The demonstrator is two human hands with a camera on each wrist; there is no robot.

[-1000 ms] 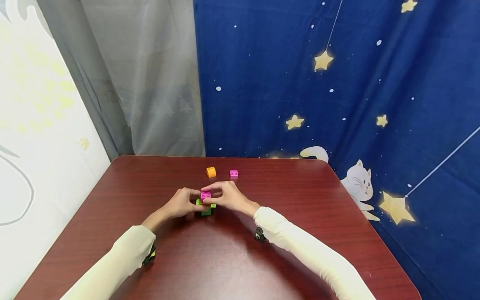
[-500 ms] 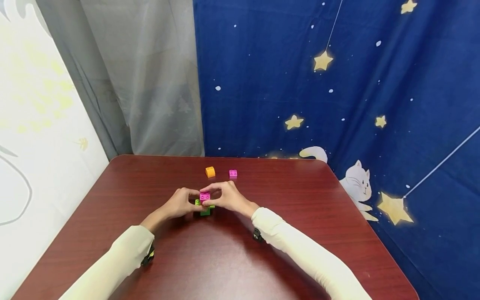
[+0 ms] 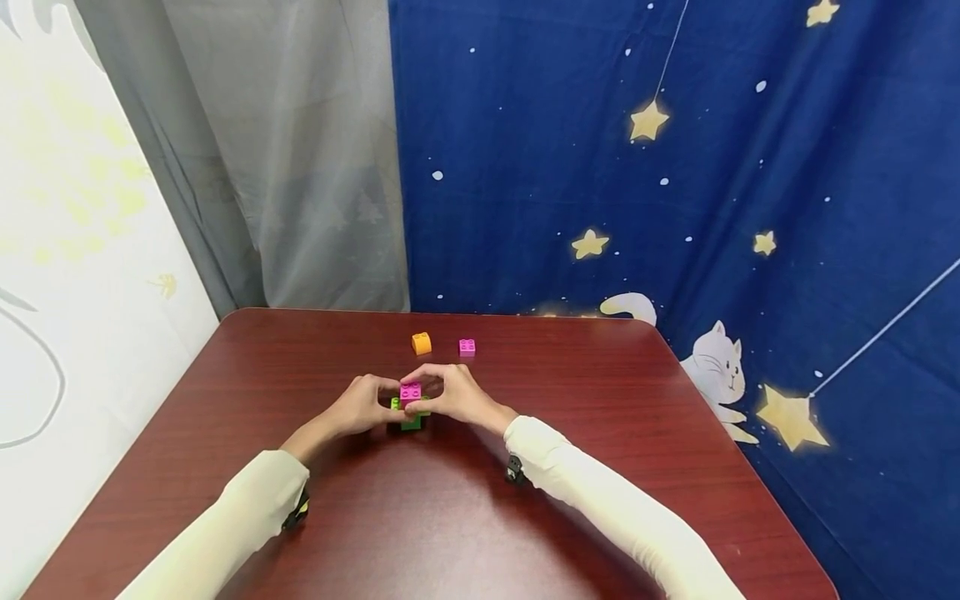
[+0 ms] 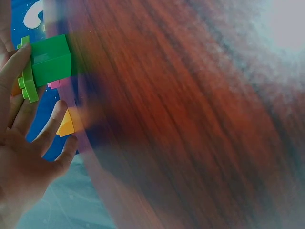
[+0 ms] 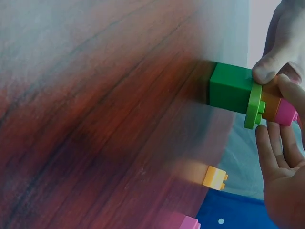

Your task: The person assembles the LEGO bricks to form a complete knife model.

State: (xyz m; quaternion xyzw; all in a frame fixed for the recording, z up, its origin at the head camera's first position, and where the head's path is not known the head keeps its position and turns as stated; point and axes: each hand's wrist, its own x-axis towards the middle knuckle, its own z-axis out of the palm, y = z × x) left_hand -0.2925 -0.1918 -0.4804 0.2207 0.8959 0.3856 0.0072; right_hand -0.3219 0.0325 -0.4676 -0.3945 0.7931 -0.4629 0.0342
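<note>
A small stack of toy building bricks stands on the table between the two hands. At its base is a green brick (image 5: 231, 88), topped by a light green plate (image 5: 253, 110) that juts past its sides. Above the plate sits an orange brick (image 5: 270, 104), with a pink brick (image 3: 410, 392) uppermost. The left hand (image 3: 362, 406) holds the stack from the left, its thumb near the plate and orange brick. From the right, the right hand (image 3: 459, 395) pinches the pink brick between thumb and fingers. Fingers partly hide the orange brick in every view.
Behind the stack, near the far edge of the dark red table (image 3: 570, 400), lie a curved-top orange brick (image 3: 422, 343) and a second pink brick (image 3: 467, 347). A blue starry curtain (image 3: 525, 167) and a grey curtain (image 3: 322, 183) hang beyond that edge.
</note>
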